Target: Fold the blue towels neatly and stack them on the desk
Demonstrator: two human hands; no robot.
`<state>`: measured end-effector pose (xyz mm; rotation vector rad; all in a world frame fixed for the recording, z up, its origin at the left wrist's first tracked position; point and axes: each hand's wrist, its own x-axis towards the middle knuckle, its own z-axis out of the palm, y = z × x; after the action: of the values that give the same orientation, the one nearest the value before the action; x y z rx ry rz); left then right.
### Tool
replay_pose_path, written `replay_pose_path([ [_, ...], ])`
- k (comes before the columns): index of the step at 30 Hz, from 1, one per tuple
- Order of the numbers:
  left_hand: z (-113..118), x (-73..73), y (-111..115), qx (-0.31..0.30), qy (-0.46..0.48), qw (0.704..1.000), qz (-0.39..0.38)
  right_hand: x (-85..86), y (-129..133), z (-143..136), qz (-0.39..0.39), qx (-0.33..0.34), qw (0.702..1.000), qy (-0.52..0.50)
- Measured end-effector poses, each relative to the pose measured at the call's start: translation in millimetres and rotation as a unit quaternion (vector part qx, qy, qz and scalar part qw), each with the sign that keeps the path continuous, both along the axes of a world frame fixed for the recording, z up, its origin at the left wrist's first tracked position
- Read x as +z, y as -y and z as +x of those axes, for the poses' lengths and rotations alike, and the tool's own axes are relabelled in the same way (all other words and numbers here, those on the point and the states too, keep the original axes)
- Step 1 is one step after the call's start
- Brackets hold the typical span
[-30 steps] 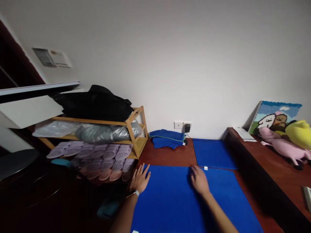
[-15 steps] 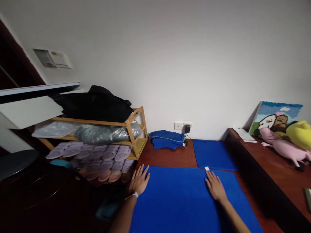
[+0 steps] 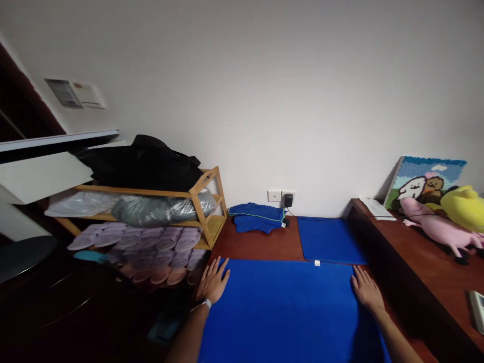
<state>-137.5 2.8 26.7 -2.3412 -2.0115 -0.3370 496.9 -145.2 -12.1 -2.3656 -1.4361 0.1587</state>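
A large blue cloth (image 3: 280, 307) lies spread flat over the reddish-brown wooden surface (image 3: 264, 246). My left hand (image 3: 213, 283) rests palm down on its far left corner, fingers spread, a white watch band at the wrist. On the far right corner my right hand (image 3: 367, 290) lies flat with its fingers stretched out. Neither hand grips anything. Behind the large cloth, a smaller blue cloth (image 3: 328, 239) with a white tag lies flat at the right. To the left of it, a crumpled blue cloth with green edging (image 3: 257, 218) sits against the wall.
A wooden rack (image 3: 207, 222) with lilac slippers (image 3: 166, 239), plastic-wrapped items and a black bag (image 3: 147, 164) stands at left. A plugged-in adapter (image 3: 288, 200) has a thin cable. On the raised right ledge are a pink plush toy (image 3: 434, 222), a yellow plush and a picture (image 3: 427, 179).
My right hand has slid right across the large cloth, from beside the white tag to the far right corner. My left hand stays at the left corner.
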Motion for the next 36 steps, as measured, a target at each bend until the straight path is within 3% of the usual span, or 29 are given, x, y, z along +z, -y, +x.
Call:
replay_pose_path([
  [3,-0.5,0.2,0.6,-0.001,0.002,1.000,0.000,16.6,-8.2,-4.8,-0.015,-0.008,1.000,0.007],
  [6,-0.9,1.0,1.5,-0.002,0.004,1.000,0.001,38.6,-25.6,-43.3,-0.017,-0.013,0.998,0.053],
  [8,-1.0,2.1,2.4,-0.003,0.007,1.000,0.001,53.3,-40.1,-96.7,0.006,0.033,0.996,0.078],
  [11,-1.0,3.9,3.7,-0.005,0.010,1.000,-0.001,69.7,-59.2,-207.6,0.038,0.183,0.980,0.062],
  [15,-1.1,3.9,4.4,-0.006,0.025,1.000,-0.006,77.7,-75.3,-347.2,0.017,0.331,0.944,-0.001],
  [17,-1.5,2.6,4.1,-0.006,0.029,1.000,-0.008,77.0,-80.9,-385.6,-0.009,0.365,0.931,-0.023],
  [19,-2.0,0.8,3.6,-0.007,0.029,1.000,-0.006,73.7,-84.2,-395.2,-0.036,0.365,0.930,-0.032],
  [21,-2.6,-1.1,3.1,-0.010,0.032,0.999,-0.001,67.5,-82.6,-377.8,-0.050,0.339,0.939,-0.029],
  [23,-2.9,-2.6,2.7,-0.010,0.035,0.999,0.003,58.1,-74.4,-338.6,-0.053,0.295,0.954,-0.015],
  [28,-1.9,-2.2,2.1,-0.007,0.039,0.999,0.003,31.4,-36.9,-191.2,-0.079,0.191,0.977,0.059],
  [32,-0.8,0.4,1.1,-0.002,0.031,1.000,0.001,19.0,-15.8,-76.2,-0.132,0.057,0.984,0.100],
  [36,-2.3,-2.4,-1.6,0.005,0.011,1.000,-0.003,2.7,-7.8,-12.2,-0.126,-0.019,0.987,0.096],
])
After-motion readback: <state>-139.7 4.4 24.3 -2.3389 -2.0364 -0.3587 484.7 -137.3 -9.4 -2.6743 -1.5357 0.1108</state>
